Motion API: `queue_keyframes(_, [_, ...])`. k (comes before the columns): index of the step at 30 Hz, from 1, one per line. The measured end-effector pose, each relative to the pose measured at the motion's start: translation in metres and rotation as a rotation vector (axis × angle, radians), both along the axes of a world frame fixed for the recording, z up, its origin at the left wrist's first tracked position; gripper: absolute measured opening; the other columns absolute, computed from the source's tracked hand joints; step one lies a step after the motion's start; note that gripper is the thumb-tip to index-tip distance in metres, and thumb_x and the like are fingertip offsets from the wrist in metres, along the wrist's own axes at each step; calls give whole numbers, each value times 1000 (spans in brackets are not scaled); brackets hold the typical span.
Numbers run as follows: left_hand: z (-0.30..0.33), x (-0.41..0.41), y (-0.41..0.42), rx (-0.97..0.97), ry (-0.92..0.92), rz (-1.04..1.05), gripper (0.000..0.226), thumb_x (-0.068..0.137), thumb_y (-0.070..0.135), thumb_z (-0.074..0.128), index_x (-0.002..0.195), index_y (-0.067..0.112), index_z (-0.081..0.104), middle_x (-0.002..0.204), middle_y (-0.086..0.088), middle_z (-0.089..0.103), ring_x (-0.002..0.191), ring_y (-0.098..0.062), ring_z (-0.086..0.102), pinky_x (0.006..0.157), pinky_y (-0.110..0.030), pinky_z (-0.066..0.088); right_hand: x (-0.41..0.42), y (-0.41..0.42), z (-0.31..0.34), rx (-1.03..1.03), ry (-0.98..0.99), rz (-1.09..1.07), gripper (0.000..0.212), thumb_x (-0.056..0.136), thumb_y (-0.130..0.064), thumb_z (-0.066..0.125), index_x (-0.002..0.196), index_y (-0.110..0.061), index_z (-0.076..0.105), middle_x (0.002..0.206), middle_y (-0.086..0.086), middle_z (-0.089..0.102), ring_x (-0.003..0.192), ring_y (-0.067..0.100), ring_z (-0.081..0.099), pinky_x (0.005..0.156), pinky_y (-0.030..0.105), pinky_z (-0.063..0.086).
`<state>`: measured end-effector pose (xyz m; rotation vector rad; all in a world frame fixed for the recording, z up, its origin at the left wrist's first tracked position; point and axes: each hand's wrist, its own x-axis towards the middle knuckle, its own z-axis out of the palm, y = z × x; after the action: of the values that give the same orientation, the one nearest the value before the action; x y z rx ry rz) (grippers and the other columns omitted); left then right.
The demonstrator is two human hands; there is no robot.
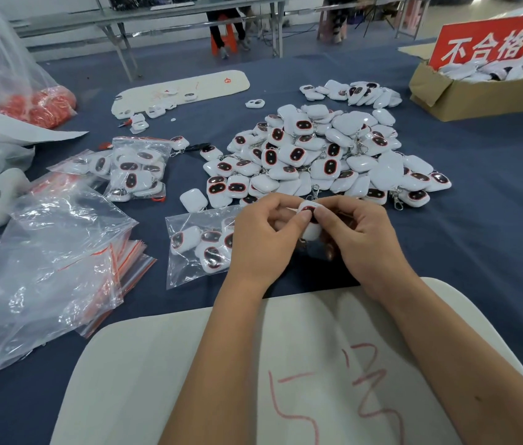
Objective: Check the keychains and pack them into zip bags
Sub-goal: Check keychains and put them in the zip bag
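Above zip bag [196, 248], hands [311, 232] pinching keychain [310, 216]

Two hands [266, 239], one held keychain [310, 211], three filled zip bags [138, 170], one cardboard box [478, 94]

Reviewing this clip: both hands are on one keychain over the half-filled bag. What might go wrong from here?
1. Both hands, left hand and right hand, pinch the keychain with thumbs over its face, so a flaw there might go unseen.
2. The open zip bag lies partly under the left wrist and could get dragged, possibly spilling pieces.
3. The loose pile sits close, so checked and unchecked pieces could mix.
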<state>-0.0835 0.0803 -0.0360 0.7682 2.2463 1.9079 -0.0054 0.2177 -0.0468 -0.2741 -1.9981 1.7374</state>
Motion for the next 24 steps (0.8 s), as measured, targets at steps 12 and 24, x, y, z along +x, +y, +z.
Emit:
queue_keyframes(12, [5, 0, -2, 82, -316, -73, 11, 96, 5, 70, 101, -4, 68, 94, -34, 70, 77, -28, 70, 62, -30, 62, 2, 2, 3, -12, 66, 0, 8, 100, -13, 70, 100, -14, 77, 73, -8, 73, 53, 11, 55, 56, 19, 49])
queue_keyframes(24, [2, 1, -2, 144, -306, -50, 3, 96, 3, 69, 96, 0, 69, 78, -16, 69, 72, -25, 69, 61, -32, 63, 0, 0, 2, -13, 30, 26, 16, 101, -12, 67, 104, -22, 79, 81, -7, 76, 63, 5, 62, 61, 20, 52])
